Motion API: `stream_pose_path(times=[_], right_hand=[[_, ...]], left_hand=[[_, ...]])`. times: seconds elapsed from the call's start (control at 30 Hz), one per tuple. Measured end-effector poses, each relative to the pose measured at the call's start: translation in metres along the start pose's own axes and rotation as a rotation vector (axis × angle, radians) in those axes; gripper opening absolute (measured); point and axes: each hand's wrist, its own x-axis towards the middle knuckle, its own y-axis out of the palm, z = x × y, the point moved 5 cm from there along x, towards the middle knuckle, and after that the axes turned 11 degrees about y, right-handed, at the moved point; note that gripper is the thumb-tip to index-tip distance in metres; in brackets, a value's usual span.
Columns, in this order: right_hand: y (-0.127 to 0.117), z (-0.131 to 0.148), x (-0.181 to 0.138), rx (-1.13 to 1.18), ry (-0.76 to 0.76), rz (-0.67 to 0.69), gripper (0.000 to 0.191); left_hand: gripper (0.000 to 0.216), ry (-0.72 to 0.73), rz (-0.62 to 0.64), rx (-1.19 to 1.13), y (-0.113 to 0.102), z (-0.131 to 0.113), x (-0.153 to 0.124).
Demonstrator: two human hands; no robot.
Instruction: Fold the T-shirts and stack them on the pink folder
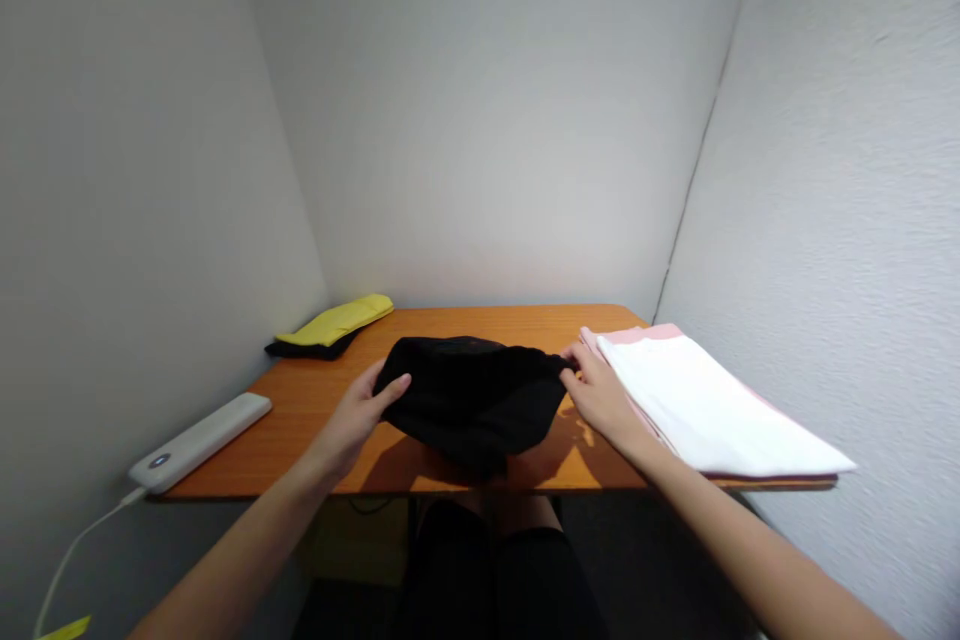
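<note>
Between my hands a black cloth (472, 395) is stretched above the near half of the table, its middle sagging toward the near edge. My left hand (367, 405) grips its left end, thumb on top and fingers hidden behind the fabric. At the opposite end, my right hand (592, 385) pinches a corner. The cloth looks like an open fabric bag or garment, but its exact kind cannot be made out. Just beside my right hand lies a folded white cloth (712, 405) on top of a pink cloth (664, 331).
A folded yellow cloth (337, 320) rests on a black one (315, 351) at the back left. Along the left edge of the wooden table (300, 420) is a white power bank (199, 442) with a cable (82, 535). Walls enclose the table's back and sides.
</note>
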Motion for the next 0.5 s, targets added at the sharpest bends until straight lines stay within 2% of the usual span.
stream_pose_path(times=[0.1, 0.2, 0.27, 0.4, 0.5], right_hand=[[-0.041, 0.009, 0.004, 0.262, 0.038, 0.001, 0.015], [-0.071, 0.018, -0.005, 0.449, 0.165, 0.152, 0.026], [-0.088, 0.025, -0.016, 0.457, 0.194, 0.261, 0.031], [-0.122, 0.038, -0.035, 0.396, 0.191, 0.369, 0.029], [-0.142, 0.053, -0.035, 0.335, 0.152, 0.425, 0.026]], left_hand=[[0.055, 0.012, 0.052, 0.064, -0.012, -0.036, -0.003], [0.054, -0.085, 0.081, 0.102, -0.028, -0.059, -0.014], [0.053, -0.139, 0.042, 0.104, -0.047, -0.069, -0.021], [0.051, -0.182, -0.003, 0.111, -0.087, -0.081, -0.024], [0.049, -0.196, -0.006, 0.198, -0.102, -0.095, -0.016]])
